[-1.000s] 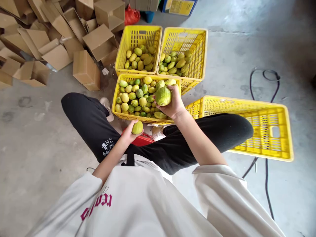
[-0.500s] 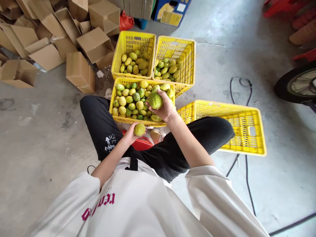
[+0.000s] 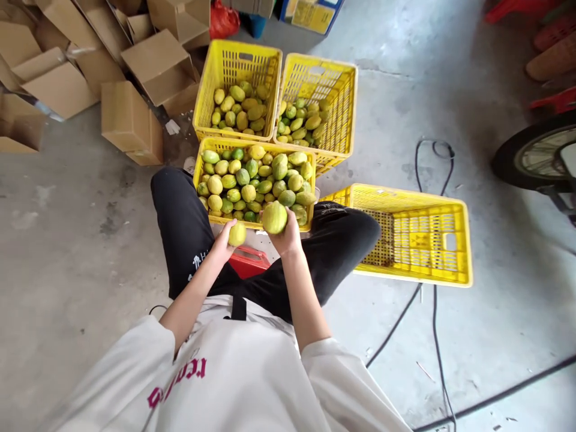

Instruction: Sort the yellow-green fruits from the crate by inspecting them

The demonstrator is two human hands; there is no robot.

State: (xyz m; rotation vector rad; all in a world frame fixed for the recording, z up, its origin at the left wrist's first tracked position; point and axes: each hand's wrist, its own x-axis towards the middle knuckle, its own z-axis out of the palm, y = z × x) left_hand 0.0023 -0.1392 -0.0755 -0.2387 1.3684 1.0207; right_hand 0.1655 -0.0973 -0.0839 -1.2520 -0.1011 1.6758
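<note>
My left hand [image 3: 222, 242] is closed around a small yellow-green lemon [image 3: 237, 234] just in front of the near crate. In my right hand [image 3: 289, 237] is a larger yellow-green lemon [image 3: 275, 218], held at that crate's front rim. The two lemons are close together but apart. The near yellow crate [image 3: 225, 144] stands between my knees and is filled with many green and yellow lemons [image 3: 248, 192]. Part of the crate's front rim is hidden behind the right lemon and hand.
Behind it stand two yellow crates [image 3: 240, 48] [image 3: 344, 114], each part filled with lemons. Another yellow crate [image 3: 465, 240] lies by my right knee. Cardboard boxes [image 3: 128, 117] pile at left. A red stool [image 3: 247, 264] is under me; a cable [image 3: 441, 354] and wheel [image 3: 535, 159] are at right.
My right hand has come back from over the near crate toward my left hand, bringing its lemon along. My right knee has moved inward. The left hand still holds its lemon.
</note>
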